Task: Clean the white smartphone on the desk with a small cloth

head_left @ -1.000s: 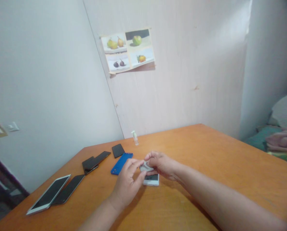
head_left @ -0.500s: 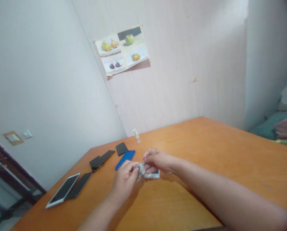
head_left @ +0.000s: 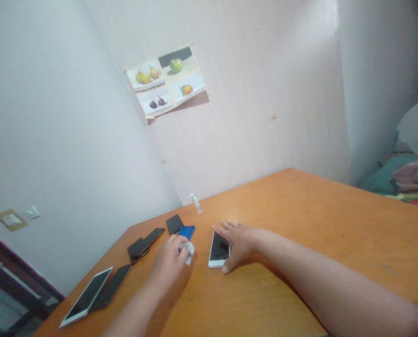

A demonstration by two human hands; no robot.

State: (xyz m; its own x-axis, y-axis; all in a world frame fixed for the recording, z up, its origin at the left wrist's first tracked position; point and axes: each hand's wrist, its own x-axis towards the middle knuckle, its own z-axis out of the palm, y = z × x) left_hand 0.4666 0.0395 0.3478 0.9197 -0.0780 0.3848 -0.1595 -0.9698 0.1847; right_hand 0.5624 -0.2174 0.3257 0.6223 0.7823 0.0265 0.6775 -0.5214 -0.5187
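My left hand (head_left: pixel 171 257) is closed around a small crumpled grey-white cloth (head_left: pixel 188 252), whose loose part sticks out past the thumb. On the table to its right lies a white smartphone (head_left: pixel 217 255) with a dark screen facing up. My right hand (head_left: pixel 242 243) reaches over the phone's right side, fingers spread toward its far end and thumb near its lower right corner. Whether the fingers press on the phone cannot be made out. Just beyond my left hand is a blue phone or case (head_left: pixel 187 231), partly hidden by that hand.
Farther left on the wooden table (head_left: pixel 265 299) lie a small black device (head_left: pixel 174 224), stacked dark phones (head_left: pixel 152 239), a black phone (head_left: pixel 112 288) and a larger white-framed tablet (head_left: pixel 86 297). A clear pump bottle (head_left: pixel 196 204) stands near the wall.
My hands have moved apart. The left went left with the cloth; the right let go of it and opened over the white phone, which now shows more fully. The view shifted slightly.
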